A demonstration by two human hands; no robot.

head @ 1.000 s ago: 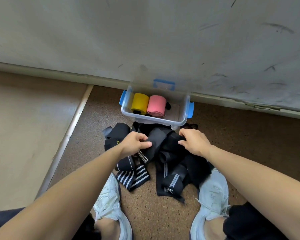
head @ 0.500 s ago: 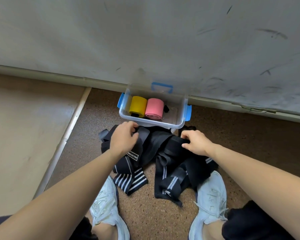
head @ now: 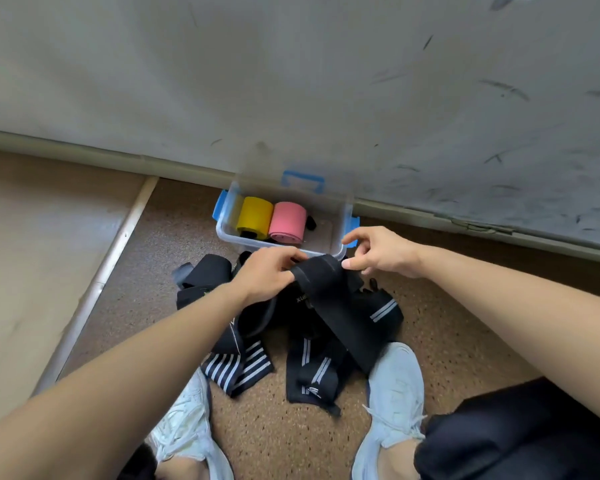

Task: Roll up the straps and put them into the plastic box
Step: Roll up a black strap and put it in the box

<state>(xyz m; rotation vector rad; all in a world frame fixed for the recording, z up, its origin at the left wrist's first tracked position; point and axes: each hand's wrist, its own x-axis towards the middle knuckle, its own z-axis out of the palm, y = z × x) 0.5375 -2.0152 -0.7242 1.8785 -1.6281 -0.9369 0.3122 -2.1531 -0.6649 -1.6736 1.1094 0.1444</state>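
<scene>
Black elastic strap, broad and flat, lies on a slant. Its loose tail is nearest, against the pale right shoe, and its long axis climbs away leftward to the hands. Under them a heap of unrolled black straps lies on the floor. The left hand grips the strap's far end, fingers curled over its edge. The right hand hovers just right of that end, fingers loosely bent and holding nothing, its thumb barely at the corner. Just beyond both hands stands the clear plastic box, with a yellow roll and a pink roll inside.
</scene>
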